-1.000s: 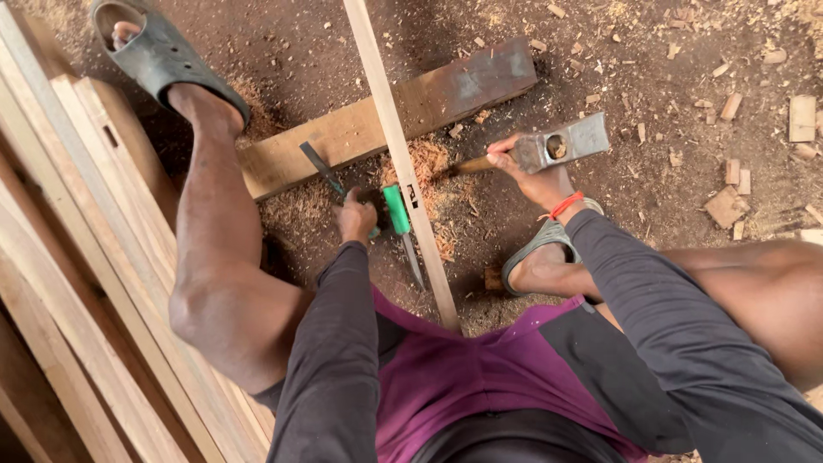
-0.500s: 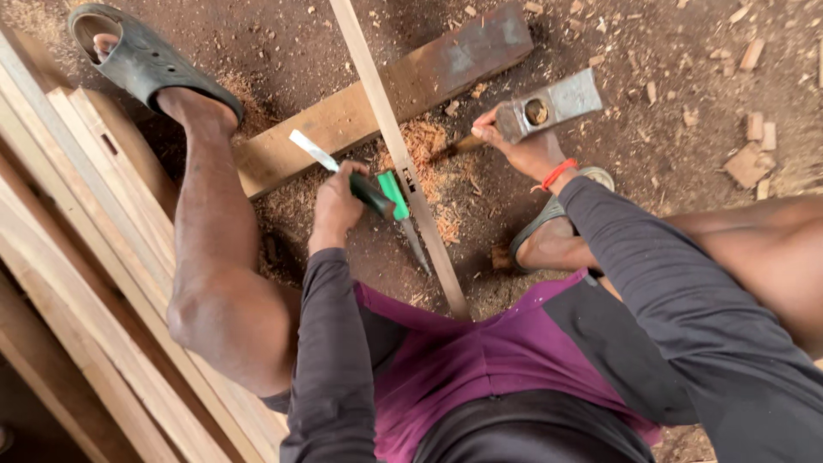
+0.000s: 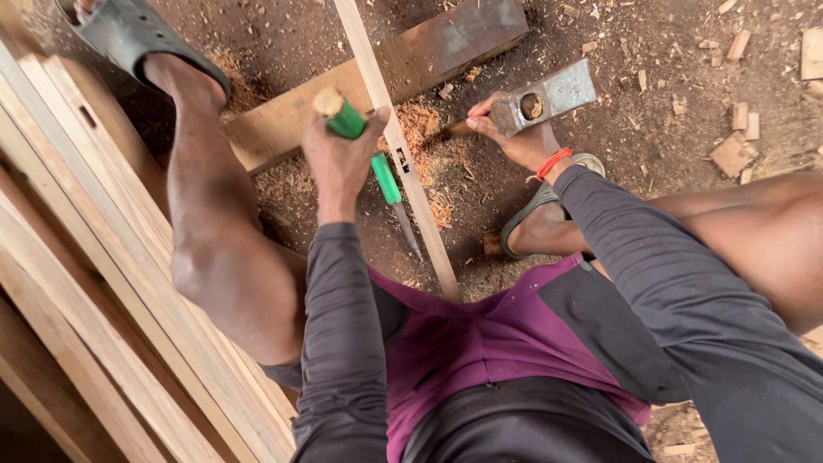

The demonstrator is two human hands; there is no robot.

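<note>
My left hand [image 3: 341,163] is wrapped around a chisel with a green handle and a pale wooden butt [image 3: 340,116], held upright against a long thin wooden strip [image 3: 403,159]. A small dark slot shows in the strip just right of the hand. My right hand [image 3: 514,137] grips the wooden handle of a hammer with a square steel head [image 3: 545,96], raised to the right of the strip. A second green-handled chisel [image 3: 396,199] lies on the ground beside the strip.
The strip lies across a thick wooden block [image 3: 403,69] on a dirt floor covered with sawdust and shavings. Several planks [image 3: 94,291] are stacked at the left. My sandalled feet [image 3: 141,43] [image 3: 536,214] rest either side. Small wood offcuts [image 3: 733,150] lie at the right.
My left hand picked a green-handled chisel up off the ground and stood it on the strip. My right hand with the hammer stayed raised at the right.
</note>
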